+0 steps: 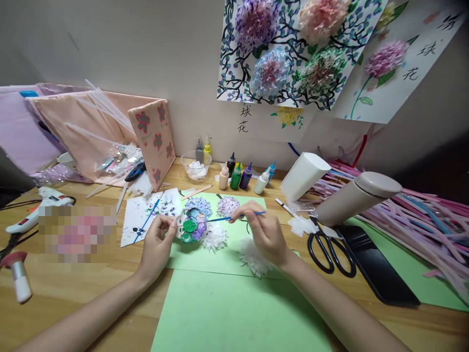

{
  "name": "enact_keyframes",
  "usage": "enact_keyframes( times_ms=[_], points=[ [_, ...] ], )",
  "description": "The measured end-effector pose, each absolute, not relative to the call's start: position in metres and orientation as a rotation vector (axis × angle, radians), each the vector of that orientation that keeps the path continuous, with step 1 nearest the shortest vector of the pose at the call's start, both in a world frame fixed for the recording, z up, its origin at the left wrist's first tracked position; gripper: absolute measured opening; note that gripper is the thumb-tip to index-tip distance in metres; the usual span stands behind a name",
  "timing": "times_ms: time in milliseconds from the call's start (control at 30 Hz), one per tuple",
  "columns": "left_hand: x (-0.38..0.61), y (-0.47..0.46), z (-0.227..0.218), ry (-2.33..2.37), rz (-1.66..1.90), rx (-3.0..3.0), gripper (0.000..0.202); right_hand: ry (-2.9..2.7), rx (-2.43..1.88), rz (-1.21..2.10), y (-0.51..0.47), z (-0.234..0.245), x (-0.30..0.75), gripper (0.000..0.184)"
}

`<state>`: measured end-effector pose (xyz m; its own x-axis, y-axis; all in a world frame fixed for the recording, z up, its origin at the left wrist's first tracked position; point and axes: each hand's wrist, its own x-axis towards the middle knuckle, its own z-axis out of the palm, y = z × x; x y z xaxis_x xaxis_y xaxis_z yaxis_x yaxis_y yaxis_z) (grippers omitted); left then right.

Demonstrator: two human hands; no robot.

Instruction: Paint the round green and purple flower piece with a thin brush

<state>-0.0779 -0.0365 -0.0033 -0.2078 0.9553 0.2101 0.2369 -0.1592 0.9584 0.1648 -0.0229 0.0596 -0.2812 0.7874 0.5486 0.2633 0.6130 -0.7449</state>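
My left hand [159, 240] is closed on the edge of a small round paint palette [189, 226], tilted toward me, with green, purple and blue paint in its wells. In my right hand [264, 232] a thin blue paintbrush [223, 219] is pinched, its tip reaching the palette's right side. Below the palette lies a white fluffy paper flower [214, 238]. Another white flower [249, 256] sits partly beneath my right hand. Behind the palette are a blue-tinted flower [200, 205] and a purple-tinted one [227, 206], all on green paper [234, 303].
Paint bottles [235, 177] stand along the wall beside a clear bowl [187, 171]. To the right are black scissors [331, 256], a phone [377, 269] and a lying tumbler [359, 195]. At left are a glue gun [44, 208], a makeup brush [20, 281] and paint-spotted paper [128, 230].
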Motion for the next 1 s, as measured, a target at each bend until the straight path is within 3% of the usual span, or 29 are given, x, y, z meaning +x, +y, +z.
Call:
enact_keyframes(
  times_ms=[1000],
  points=[
    [-0.081, -0.032, -0.001, 1.568, 1.422, 1.267, 0.028, -1.621, -1.040, 0.656, -0.029, 0.057, 0.178, 0.034]
  ],
)
